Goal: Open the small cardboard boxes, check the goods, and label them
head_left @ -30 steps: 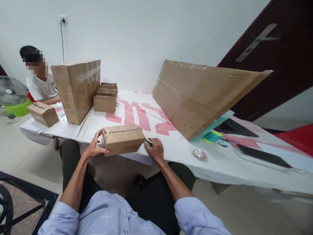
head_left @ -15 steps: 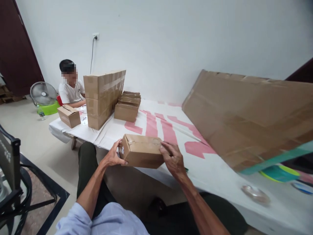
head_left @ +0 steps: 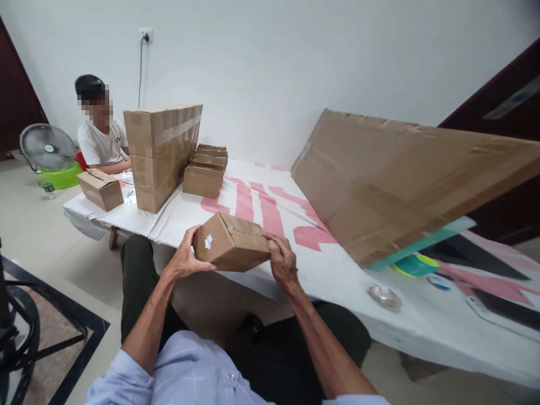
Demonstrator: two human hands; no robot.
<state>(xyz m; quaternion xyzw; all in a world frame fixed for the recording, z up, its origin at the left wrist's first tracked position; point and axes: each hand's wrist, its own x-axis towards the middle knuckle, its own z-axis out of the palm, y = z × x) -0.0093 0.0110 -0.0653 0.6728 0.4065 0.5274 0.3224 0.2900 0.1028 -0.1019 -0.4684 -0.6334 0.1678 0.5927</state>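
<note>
Between my two hands is a small brown cardboard box (head_left: 244,248), tilted and held up at the table's front edge. Clear tape runs along its top seam, and a small white label (head_left: 208,242) shows on its left end. My left hand (head_left: 185,256) grips that end, thumb low and fingers behind. At the opposite end my right hand (head_left: 282,260) is closed on the box's corner and edge; its fingertips are partly hidden. Beyond the box stand several stacked taped boxes (head_left: 143,180) and a row of open cardboard boxes (head_left: 202,181).
A large cardboard sheet (head_left: 400,180) leans at the right. Near it lie a tape roll (head_left: 383,297), a teal-and-yellow round item (head_left: 415,264) and a flat dark device (head_left: 510,309). Another person (head_left: 101,138) sits at the far left by a box (head_left: 100,189) and a fan (head_left: 48,147).
My hands have turned the box so its labelled left end faces me more. The right hand has shifted from the box's top to its right end. The view has swung right.
</note>
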